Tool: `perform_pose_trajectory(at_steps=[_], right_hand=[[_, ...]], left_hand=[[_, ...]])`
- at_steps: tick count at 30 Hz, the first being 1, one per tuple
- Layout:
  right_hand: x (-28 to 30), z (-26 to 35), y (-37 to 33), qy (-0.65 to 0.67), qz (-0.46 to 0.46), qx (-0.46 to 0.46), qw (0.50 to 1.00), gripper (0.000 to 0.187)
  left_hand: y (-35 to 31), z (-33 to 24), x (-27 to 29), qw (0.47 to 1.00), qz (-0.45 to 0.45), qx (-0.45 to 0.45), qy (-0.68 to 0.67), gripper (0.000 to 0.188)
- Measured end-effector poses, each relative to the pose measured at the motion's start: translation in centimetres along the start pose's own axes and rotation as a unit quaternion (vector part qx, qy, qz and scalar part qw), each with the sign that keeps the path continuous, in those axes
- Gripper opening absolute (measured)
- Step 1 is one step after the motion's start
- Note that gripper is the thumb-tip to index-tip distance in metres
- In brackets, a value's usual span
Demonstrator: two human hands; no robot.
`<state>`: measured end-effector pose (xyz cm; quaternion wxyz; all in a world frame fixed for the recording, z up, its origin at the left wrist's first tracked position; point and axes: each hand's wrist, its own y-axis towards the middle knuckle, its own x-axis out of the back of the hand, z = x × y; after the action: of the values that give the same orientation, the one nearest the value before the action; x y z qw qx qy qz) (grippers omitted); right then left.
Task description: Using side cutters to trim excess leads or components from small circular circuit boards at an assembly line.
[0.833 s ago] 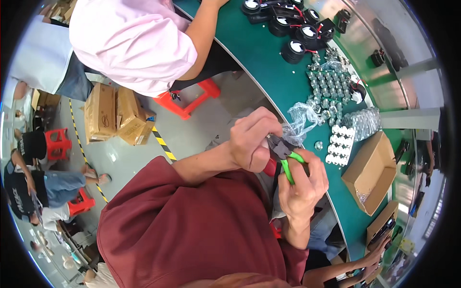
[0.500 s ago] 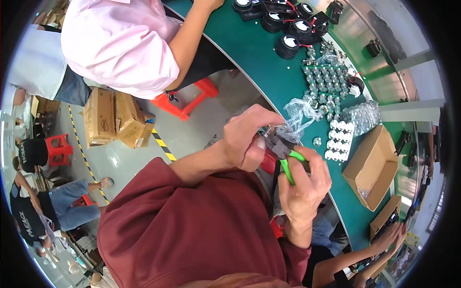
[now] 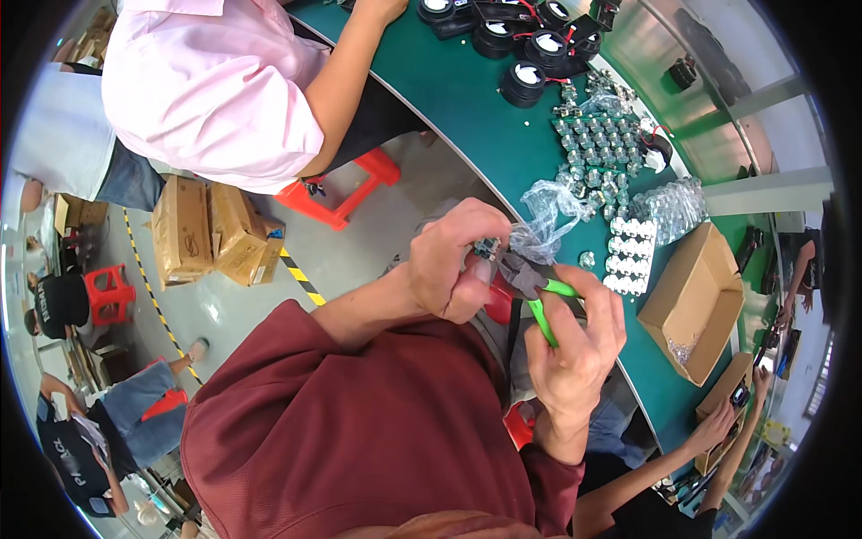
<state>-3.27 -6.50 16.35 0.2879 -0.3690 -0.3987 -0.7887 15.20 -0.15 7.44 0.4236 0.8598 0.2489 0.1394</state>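
My left hand (image 3: 449,260) is closed, pinching a small electronic part (image 3: 486,247) with pins or metal bits between thumb and fingers. In my right hand (image 3: 579,341) is a pair of cutting pliers (image 3: 541,314) with bright green handles, fingers wrapped round them. The dark jaws of the pliers lie just right of the part, close to my left thumb, and look slightly parted. Beyond the jaws, a crumpled clear plastic bag (image 3: 546,216) rests on the edge of the green table (image 3: 467,121).
Clusters of small metal-and-board parts (image 3: 594,142) cover the tabletop near a white panel of parts (image 3: 630,256). An open cardboard box (image 3: 696,301) stands at right, black round speaker-like units (image 3: 523,83) at the far end. Co-workers sit on both sides; a red stool (image 3: 346,193) is at left.
The pliers' jaws have drawn a little away from the part, and my left hand has turned so more of the part shows. The whole view has shifted slightly.
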Motion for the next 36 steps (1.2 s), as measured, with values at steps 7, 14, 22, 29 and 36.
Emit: perform_pose_trajectory(at_steps=[7,14,22,29,36], right_hand=[[0.0,-0.1,-0.2,-0.003,0.001,0.011,1.0,0.03],[0.1,0.0,-0.7,0.001,0.018,0.001,1.0,0.031],[-0.2,-0.2,-1.0,-0.019,0.004,0.011,1.0,0.029],[0.0,0.0,-1.0,-0.024,0.008,0.009,1.0,0.024],[0.0,0.1,-0.9,-0.025,0.005,0.012,1.0,0.024]], left_hand=[[0.3,-0.2,-0.2,1.0,-0.003,0.008,-0.028,0.043],[0.7,-0.3,0.3,0.998,0.066,-0.013,-0.009,0.042],[0.5,-0.4,-0.4,0.999,0.001,-0.008,-0.04,0.044],[0.8,-0.3,0.0,0.998,0.062,-0.029,-0.013,0.042],[0.6,-0.4,0.0,0.997,0.068,-0.014,-0.029,0.037]])
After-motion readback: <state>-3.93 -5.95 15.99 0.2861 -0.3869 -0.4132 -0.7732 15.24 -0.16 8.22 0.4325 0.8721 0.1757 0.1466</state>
